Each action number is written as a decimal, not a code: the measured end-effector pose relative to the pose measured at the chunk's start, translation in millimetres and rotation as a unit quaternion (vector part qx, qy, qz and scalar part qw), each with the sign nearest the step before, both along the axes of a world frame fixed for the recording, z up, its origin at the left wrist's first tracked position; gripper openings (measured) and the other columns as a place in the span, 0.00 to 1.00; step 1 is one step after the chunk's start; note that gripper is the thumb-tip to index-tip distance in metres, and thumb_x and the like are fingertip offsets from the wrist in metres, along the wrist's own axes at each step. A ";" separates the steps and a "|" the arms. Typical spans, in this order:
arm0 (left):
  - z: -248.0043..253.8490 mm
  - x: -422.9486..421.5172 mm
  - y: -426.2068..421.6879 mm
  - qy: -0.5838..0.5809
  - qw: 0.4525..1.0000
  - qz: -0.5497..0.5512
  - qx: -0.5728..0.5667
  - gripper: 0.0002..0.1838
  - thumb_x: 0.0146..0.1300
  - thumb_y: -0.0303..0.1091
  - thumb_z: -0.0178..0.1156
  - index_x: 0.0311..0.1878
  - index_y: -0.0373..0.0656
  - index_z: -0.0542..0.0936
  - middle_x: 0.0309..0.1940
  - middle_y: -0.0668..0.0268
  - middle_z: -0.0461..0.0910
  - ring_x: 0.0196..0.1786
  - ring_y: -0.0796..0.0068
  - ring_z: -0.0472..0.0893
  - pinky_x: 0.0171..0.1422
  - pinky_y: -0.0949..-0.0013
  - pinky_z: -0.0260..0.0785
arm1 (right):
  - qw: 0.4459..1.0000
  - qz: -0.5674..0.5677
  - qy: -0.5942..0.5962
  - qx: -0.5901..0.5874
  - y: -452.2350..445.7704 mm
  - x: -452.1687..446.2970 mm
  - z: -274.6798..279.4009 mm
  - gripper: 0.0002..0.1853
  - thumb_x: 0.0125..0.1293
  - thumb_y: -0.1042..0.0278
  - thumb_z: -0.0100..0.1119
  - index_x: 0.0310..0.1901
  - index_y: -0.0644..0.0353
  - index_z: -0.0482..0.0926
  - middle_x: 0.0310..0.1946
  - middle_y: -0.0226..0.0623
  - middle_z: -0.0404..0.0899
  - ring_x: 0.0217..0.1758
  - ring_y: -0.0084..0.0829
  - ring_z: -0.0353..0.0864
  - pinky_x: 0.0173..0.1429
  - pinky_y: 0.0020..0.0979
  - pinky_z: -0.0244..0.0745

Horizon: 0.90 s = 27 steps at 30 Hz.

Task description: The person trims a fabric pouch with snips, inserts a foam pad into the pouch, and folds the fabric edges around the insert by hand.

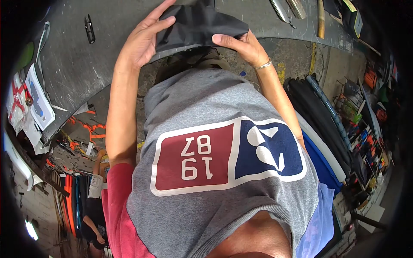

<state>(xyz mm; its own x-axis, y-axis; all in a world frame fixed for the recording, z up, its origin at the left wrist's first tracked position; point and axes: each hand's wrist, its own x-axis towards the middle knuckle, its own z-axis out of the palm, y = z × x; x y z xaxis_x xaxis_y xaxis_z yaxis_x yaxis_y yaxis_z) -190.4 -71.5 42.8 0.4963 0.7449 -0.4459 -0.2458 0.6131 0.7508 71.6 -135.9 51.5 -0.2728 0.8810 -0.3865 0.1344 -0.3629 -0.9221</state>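
A piece of black fabric (193,26), creased and folded, lies at the near edge of the dark grey worktable (69,64). My right hand (247,47) grips its right end, thumb on top and fingers hidden beneath. At the fabric's left edge is my left hand (146,38), its thumb and a straight finger spread apart and touching the cloth; its other fingers are partly hidden. Black thread snips (89,29) lie on the table to the left of my left hand.
A spiral-bound item (280,10) and a wooden-handled tool (321,19) lie at the table's upper right. Printed sheets (38,99) and plastic bags sit at the left edge. Fabric rolls (318,120) stand on my right. Another person (94,206) is at lower left, near orange scraps.
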 end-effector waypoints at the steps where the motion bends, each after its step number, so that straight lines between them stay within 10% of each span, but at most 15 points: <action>1: 3.1 3.3 -0.6 -0.032 0.999 0.005 -0.021 0.32 0.74 0.32 0.63 0.78 0.43 0.65 0.65 0.59 0.77 0.62 0.74 0.79 0.65 0.71 0.73 | 1.000 -0.011 -0.011 0.006 2.4 -0.2 -2.7 0.23 0.67 0.57 0.73 0.57 0.63 0.83 0.47 0.32 0.87 0.52 0.24 0.83 0.60 0.28 0.77; 17: -0.7 14.2 -5.3 0.224 0.968 -0.085 0.077 0.32 0.73 0.22 0.55 0.79 0.41 0.64 0.69 0.60 0.74 0.69 0.72 0.73 0.74 0.69 0.62 | 0.957 0.018 -0.269 -0.107 18.6 39.0 2.1 0.23 0.66 0.44 0.73 0.38 0.62 0.88 0.25 0.26 0.83 0.29 0.19 0.79 0.35 0.23 0.73; 21: -13.5 15.6 -4.7 0.226 0.953 -0.011 0.199 0.32 0.71 0.24 0.60 0.78 0.42 0.66 0.64 0.61 0.78 0.58 0.77 0.78 0.63 0.73 0.70 | 0.881 -0.134 -0.387 0.235 20.4 25.5 28.2 0.21 0.64 0.45 0.75 0.50 0.51 0.88 0.34 0.29 0.87 0.31 0.19 0.81 0.37 0.23 0.76; 24: 1.0 25.2 0.2 0.278 0.948 0.001 0.155 0.33 0.71 0.27 0.63 0.78 0.45 0.67 0.67 0.59 0.76 0.65 0.74 0.74 0.70 0.71 0.64 | 0.881 -0.110 -0.369 0.275 23.3 -4.6 61.3 0.20 0.75 0.69 0.55 0.65 0.61 0.77 0.66 0.50 0.75 0.72 0.52 0.71 0.76 0.46 0.67; 27: 14.2 30.6 1.6 0.361 0.922 -0.027 0.135 0.34 0.71 0.31 0.65 0.78 0.48 0.67 0.72 0.55 0.74 0.73 0.69 0.72 0.77 0.70 0.60 | 0.849 -0.036 -0.347 0.397 25.7 -38.6 21.3 0.21 0.74 0.73 0.56 0.67 0.67 0.74 0.67 0.57 0.73 0.73 0.57 0.70 0.77 0.49 0.65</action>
